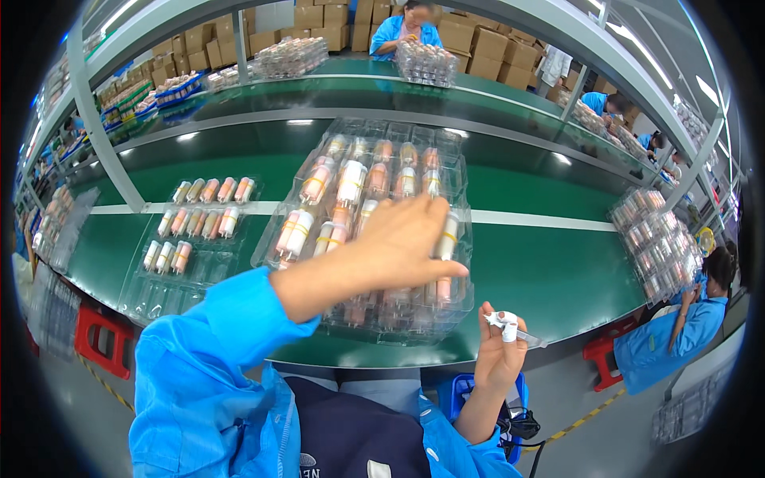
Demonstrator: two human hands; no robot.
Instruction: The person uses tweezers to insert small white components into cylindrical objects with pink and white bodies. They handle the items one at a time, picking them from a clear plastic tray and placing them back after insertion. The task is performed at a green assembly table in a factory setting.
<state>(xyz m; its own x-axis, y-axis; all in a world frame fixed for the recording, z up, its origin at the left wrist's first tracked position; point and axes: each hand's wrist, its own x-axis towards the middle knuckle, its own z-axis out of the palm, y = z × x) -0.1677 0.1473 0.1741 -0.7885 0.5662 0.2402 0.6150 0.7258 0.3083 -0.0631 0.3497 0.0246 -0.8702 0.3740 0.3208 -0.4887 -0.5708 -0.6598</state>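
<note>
My left hand [402, 243] reaches across a stack of clear plastic trays [460, 171], palm down over the front right pockets. Its thumb sticks out to the right and the fingers are apart; the fingertips are partly hidden against the tubes. The top tray holds white, pink and peach capped tubes [351, 182], some banded in yellow. Lower down, beyond the table's front edge, my right hand [498, 350] is raised with its fingers closed on a slim clear-and-white piece [532, 341]. White wrapping covers one of its fingertips.
To the left, a flatter clear tray [171, 287] carries rows of similar tubes. More filled trays [657, 243] are stacked at the right end of the green table [542, 287]. Below stand a blue bin [458, 390] and red stools [103, 342]. Co-workers in blue sit nearby.
</note>
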